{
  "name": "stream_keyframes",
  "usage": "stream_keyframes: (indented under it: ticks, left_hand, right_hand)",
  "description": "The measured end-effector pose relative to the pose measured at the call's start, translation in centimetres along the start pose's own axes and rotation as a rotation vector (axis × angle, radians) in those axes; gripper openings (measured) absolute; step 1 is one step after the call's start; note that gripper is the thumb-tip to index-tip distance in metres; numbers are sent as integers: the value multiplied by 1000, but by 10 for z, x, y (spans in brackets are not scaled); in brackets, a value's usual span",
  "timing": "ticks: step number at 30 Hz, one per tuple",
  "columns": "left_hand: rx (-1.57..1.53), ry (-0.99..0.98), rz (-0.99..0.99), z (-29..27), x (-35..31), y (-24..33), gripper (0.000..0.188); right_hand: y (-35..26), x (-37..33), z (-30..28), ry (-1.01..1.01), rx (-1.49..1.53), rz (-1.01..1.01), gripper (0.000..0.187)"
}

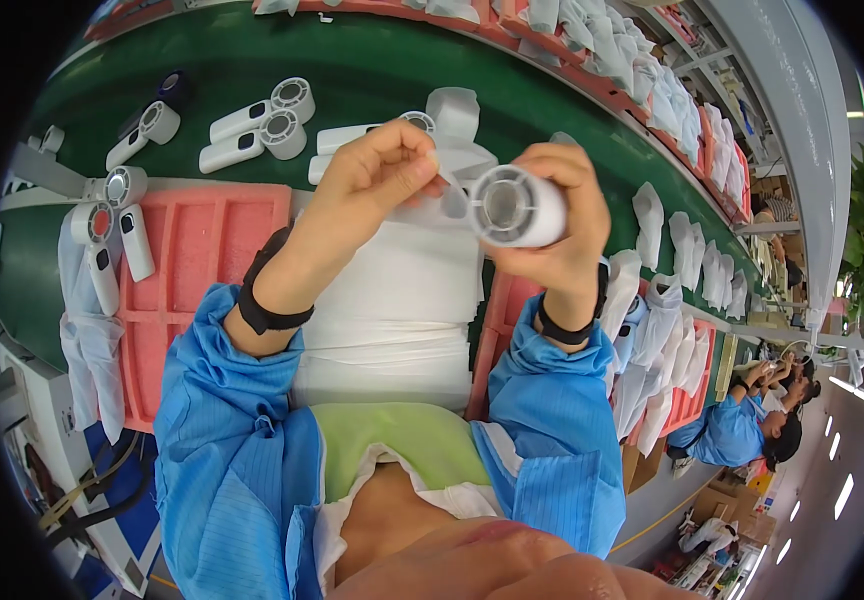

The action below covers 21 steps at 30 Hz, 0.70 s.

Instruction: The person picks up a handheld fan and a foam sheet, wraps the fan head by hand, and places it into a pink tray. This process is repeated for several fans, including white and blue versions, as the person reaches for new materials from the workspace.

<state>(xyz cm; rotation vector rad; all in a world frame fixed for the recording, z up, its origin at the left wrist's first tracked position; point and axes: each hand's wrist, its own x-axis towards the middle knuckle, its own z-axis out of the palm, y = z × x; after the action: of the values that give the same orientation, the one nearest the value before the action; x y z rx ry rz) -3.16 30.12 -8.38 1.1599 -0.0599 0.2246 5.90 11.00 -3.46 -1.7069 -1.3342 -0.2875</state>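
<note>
My right hand (567,210) is wrapped round a white handheld fan (537,208), whose round, spoked head faces me. Pinched in my left hand (382,175), just left of the fan head, is a thin, pale, translucent strip or film edge (449,182); exactly what it is I cannot make out. Below both hands lies a thick stack of white, soft sleeves or bags (387,310). Beyond my hands, a translucent bag (454,112) shows on the green bench.
Pink foam trays (207,245) flank the stack. Several unwrapped white fans (237,150) lie on the green bench (362,65) at the far left. Bagged pieces (652,330) fill the right tray and line the bench's right side. Co-workers (752,425) sit farther right.
</note>
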Motion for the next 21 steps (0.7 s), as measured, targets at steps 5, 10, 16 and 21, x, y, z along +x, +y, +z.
stream_keyframes:
  ticks: [5, 10, 16, 21]
  left_hand:
    - [-190, 97, 76, -1, -4, 6, 10]
    - [116, 136, 282, -2, -9, 10, 4]
    - [762, 100, 634, 28, -27, -10, 13]
    - [797, 95, 804, 28, -19, -21, 29]
  right_hand:
    - [-5, -2, 31, -88, -124, -72, 68]
    - [-4, -3, 49, -106, -251, -61, 74]
    - [7, -2, 46, -13, -312, 71, 76]
    - [7, -6, 43, 16, -333, 203, 71]
